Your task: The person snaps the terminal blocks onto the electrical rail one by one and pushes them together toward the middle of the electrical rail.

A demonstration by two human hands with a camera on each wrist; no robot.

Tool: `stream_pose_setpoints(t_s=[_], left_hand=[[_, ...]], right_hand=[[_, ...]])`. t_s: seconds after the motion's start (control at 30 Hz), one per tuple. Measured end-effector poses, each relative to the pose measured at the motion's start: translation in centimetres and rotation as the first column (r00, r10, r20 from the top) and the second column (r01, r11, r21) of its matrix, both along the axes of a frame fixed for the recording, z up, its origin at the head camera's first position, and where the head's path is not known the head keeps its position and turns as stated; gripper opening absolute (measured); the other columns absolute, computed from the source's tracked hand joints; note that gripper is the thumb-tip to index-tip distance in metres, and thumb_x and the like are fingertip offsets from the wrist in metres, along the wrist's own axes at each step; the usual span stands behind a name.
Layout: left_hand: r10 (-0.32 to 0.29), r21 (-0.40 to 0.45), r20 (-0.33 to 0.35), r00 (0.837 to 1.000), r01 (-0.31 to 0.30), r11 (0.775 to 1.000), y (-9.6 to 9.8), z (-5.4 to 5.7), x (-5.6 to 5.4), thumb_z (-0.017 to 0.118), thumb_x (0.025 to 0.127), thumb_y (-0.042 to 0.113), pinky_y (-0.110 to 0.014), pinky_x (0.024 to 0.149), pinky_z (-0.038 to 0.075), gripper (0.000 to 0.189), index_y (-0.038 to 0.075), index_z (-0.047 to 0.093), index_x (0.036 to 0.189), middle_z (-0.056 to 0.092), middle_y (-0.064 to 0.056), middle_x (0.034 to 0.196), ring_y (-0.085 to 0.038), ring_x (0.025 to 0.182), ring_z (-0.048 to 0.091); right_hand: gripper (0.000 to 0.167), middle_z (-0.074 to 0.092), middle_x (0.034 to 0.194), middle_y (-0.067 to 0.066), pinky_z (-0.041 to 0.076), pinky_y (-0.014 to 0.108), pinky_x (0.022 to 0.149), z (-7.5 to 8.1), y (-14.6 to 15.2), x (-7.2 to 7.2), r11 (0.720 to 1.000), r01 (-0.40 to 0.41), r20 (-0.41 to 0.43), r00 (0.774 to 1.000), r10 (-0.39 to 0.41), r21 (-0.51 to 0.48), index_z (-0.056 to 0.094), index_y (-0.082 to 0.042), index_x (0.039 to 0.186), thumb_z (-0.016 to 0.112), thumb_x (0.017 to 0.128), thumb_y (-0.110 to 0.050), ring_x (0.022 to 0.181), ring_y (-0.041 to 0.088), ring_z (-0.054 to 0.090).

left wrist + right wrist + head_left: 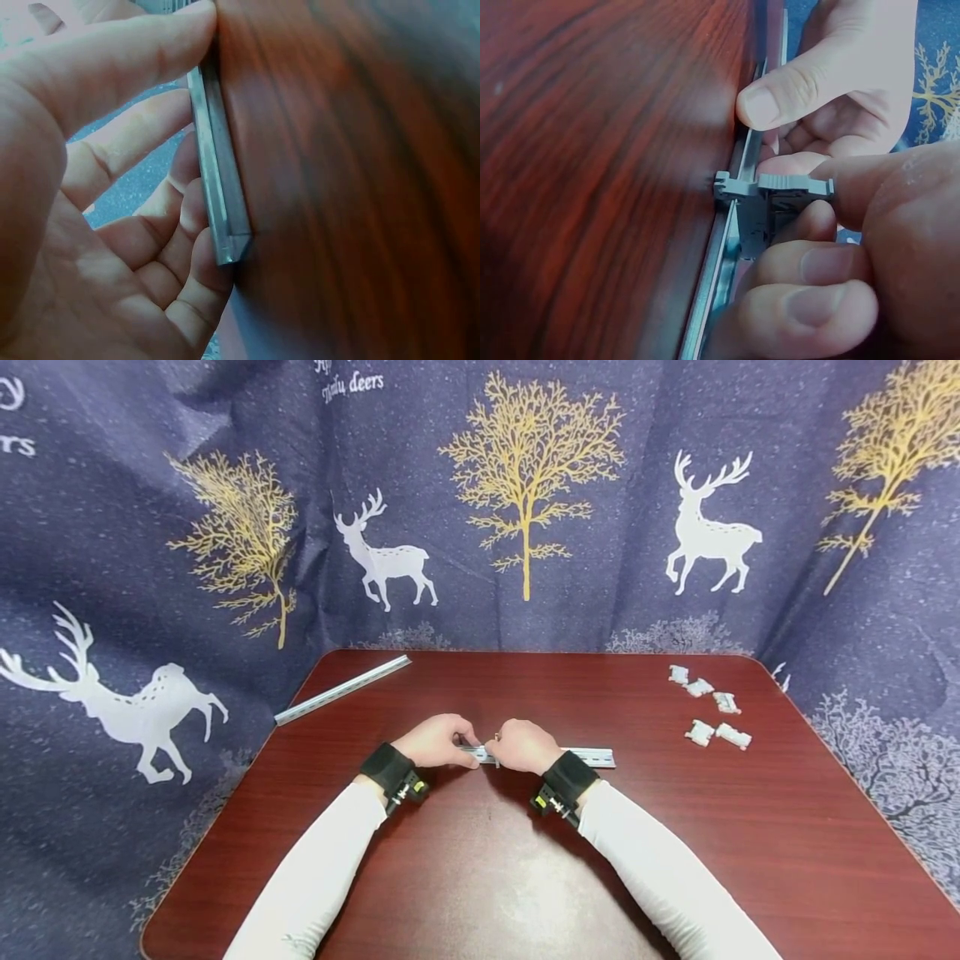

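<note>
A slotted metal DIN rail [596, 757] lies crosswise on the table in front of me. My left hand [442, 742] grips it near its left end, thumb along the near edge and fingertips against the far edge in the left wrist view. Close beside it, my right hand [528, 746] pinches a small grey DIN-rail terminal block [784, 184]. The block stands across the rail, its hooked foot at the rail's near edge in the right wrist view. My right fingers cover part of the block's side.
Several whitish plastic blocks [700, 687] lie loose at the table's back right. A second slotted rail [341, 691] rests slantwise at the back left edge. Behind the red-brown table [487, 860] hangs a dark blue cloth [600, 610] with deer and trees.
</note>
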State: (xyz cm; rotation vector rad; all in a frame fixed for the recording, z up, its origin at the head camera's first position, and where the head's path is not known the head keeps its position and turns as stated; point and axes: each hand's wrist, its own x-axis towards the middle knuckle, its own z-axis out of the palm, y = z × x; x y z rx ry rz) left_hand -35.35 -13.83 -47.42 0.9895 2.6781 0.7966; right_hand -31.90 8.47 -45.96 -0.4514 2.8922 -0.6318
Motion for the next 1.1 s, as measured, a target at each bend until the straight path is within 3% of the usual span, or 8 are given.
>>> stream_pose_setpoints(t_s=[0.8, 1.1], left_hand=[[-0.005, 0.002, -0.005, 1.0, 0.005, 1.0, -0.1, -0.2, -0.1, 0.096, 0.085, 0.028, -0.033, 0.08, 0.055, 0.024, 0.021, 0.084, 0.104, 0.069, 0.007, 0.097, -0.011, 0.086, 0.063], [0.002, -0.001, -0.007, 1.0, -0.002, 1.0, 0.0, -0.1, 0.0, 0.096, 0.085, 0.028, -0.034, 0.083, 0.054, 0.025, 0.02, 0.084, 0.105, 0.07, 0.007, 0.098, -0.013, 0.089, 0.062]], right_hand=[[0.044, 0.056, 0.055, -0.008, 0.043, 0.035, 0.056, -0.2, 0.5, 0.0, 0.999, 0.004, -0.043, 0.999, -0.005, -0.036, 0.061, -0.021, 0.059, 0.065, 0.1, -0.036, 0.055, 0.016, 0.051], [0.061, 0.038, 0.054, -0.009, 0.03, 0.033, 0.052, 0.3, 1.8, 0.2, 0.995, -0.008, -0.064, 0.998, 0.002, -0.1, 0.051, -0.02, 0.057, 0.068, 0.108, -0.051, 0.051, 0.013, 0.04]])
